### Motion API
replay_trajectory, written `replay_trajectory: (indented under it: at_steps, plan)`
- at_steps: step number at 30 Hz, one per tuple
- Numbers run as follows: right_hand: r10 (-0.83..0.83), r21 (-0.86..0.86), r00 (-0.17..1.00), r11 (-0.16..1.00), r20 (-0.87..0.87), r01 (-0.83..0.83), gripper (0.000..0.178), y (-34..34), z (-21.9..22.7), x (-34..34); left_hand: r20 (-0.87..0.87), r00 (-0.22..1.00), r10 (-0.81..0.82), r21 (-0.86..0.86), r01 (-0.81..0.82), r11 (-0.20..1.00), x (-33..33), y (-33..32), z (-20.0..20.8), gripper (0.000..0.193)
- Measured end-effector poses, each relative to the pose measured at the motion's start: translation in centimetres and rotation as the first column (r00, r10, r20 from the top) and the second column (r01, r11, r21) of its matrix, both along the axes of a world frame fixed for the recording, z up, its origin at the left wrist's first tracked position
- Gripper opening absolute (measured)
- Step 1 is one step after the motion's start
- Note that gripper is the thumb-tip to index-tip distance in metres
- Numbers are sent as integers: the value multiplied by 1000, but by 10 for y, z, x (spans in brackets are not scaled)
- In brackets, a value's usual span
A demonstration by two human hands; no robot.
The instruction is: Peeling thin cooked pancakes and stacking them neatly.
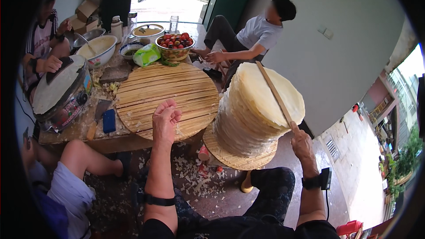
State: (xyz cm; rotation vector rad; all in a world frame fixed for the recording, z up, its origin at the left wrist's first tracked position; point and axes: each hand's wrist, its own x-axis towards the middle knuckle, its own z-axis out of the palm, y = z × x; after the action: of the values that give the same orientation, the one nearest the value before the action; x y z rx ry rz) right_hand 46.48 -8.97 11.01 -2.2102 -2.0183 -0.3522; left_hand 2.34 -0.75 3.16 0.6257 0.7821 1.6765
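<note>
My right hand is closed around one end of a long, flat wooden stick. The stick lies across the top of a tall stack of thin, pale pancakes, which rests on a round slatted board. My left hand hovers over the near part of a larger round slatted board on the table, its fingers loosely curled and apart, with nothing visible in them. A few pale flakes lie on that board.
At the left, another person's hand holds a dark scraper over a round griddle bearing pale batter. A batter bowl, a tomato bowl and a blue phone are on the table. Another person sits beyond the stack.
</note>
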Motion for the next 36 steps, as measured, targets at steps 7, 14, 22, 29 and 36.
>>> replay_trajectory:
  at_steps: [7, 14, 22, 29, 36]
  plan:
    - [44, 58, 999, 997, 2, -45, 60, 7, -6, 9, 24, 1000, 6, -32, -5, 999, 0, 4, -2, 18]
    - [45, 27, 998, 999, -50, -44, 66, 10, -7, 2, -22, 999, 38, -58, -39, 998, -3, 5, -10, 19]
    - [43, 25, 993, 999, -111, -40, 70, 1, 2, -5, -27, 1000, 10, -51, -11, 999, 6, -1, -2, 22]
    - [82, 56, 991, 995, -106, -77, 69, 8, -6, 5, -15, 1000, 23, -54, -23, 998, 7, 2, -7, 23]
    - [132, 83, 979, 989, -155, -121, 66, 8, -6, 6, -25, 1000, 1, -35, -2, 999, 8, 4, -8, 24]
